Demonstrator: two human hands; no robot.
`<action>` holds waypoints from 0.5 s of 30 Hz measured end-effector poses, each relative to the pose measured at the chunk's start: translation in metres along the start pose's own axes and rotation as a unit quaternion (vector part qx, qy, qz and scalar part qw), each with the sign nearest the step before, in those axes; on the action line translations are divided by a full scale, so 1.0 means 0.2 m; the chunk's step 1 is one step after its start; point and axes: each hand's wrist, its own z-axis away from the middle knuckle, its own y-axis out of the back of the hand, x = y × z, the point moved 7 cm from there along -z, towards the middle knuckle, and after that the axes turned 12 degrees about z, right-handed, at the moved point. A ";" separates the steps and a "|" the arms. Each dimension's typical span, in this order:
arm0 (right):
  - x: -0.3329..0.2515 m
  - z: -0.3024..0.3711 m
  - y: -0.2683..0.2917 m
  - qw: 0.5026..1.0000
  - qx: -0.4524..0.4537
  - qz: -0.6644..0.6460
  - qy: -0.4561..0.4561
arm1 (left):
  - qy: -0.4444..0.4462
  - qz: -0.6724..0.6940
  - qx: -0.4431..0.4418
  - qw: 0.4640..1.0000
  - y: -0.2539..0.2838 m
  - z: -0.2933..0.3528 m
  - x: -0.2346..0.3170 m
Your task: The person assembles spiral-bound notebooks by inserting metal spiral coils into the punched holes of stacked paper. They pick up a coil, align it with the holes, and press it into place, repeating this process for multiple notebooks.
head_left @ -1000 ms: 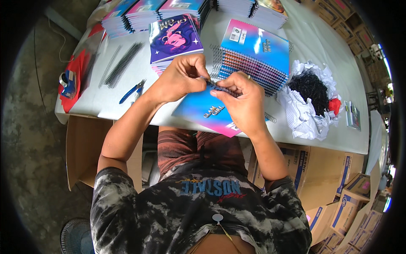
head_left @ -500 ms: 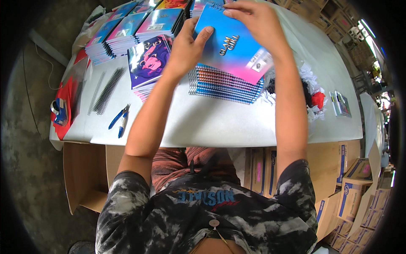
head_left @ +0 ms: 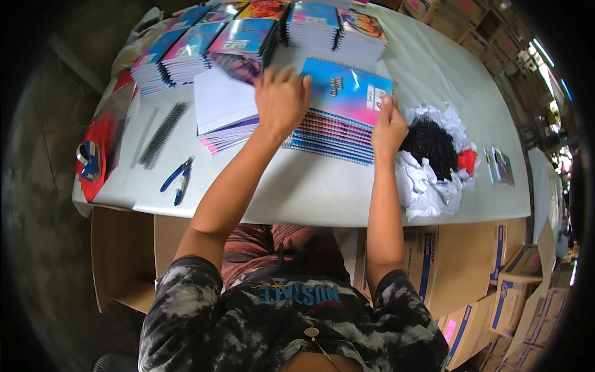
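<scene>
A blue and pink spiral notebook (head_left: 350,93) lies over a stack of spiral notebooks (head_left: 331,137) in the middle of the table. My right hand (head_left: 389,127) grips its near right corner, thumb on the cover. My left hand (head_left: 282,102) is above the left side of the stack, its fingers smeared by motion. Beside it, the dark purple picture cover (head_left: 237,66) of another notebook is raised, baring a lined page (head_left: 224,99). Whether my left fingers touch that cover I cannot tell. More notebooks (head_left: 230,135) lie under the lined page.
Stacked notebooks (head_left: 242,38) line the far side. Blue-handled pliers (head_left: 176,180), loose black wire coils (head_left: 162,136) and a blue tape dispenser (head_left: 88,162) lie at left. Crumpled white paper (head_left: 427,192) with a black tangle (head_left: 429,144) sits at right. Cardboard boxes (head_left: 465,260) stand below the table.
The blue and pink notebook has come down from both raised hands onto the stack and turned. My left hand has let go of it. The purple cover at left has lifted open.
</scene>
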 end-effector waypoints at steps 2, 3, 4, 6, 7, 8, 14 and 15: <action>-0.03 -0.02 0.00 0.999 0.003 0.037 0.014 | 0.063 -0.095 0.045 0.992 0.12 -0.04 -0.16; -0.05 0.00 0.01 0.998 0.000 0.056 0.018 | 0.163 -0.135 0.009 0.977 0.13 -0.02 -0.37; -0.06 0.00 0.01 0.996 0.004 0.079 0.030 | 0.336 -0.073 -0.195 0.918 0.05 0.09 -0.59; -0.06 0.01 -0.01 0.996 0.021 0.073 0.043 | 0.322 -0.109 -0.205 0.918 0.07 0.14 -0.62; -0.06 0.00 -0.01 0.996 0.030 0.070 0.049 | 0.315 -0.126 -0.210 0.917 0.08 0.15 -0.64; -0.04 0.00 -0.02 0.996 0.032 0.081 0.036 | 0.317 -0.106 -0.246 0.910 0.09 0.14 -0.62; -0.26 0.16 0.12 0.978 0.128 0.034 0.159 | 0.035 -0.252 -0.282 0.925 0.30 0.34 -0.50; -0.30 0.24 0.15 0.963 0.172 0.023 0.206 | 0.065 -0.233 -0.280 0.929 0.33 0.38 -0.47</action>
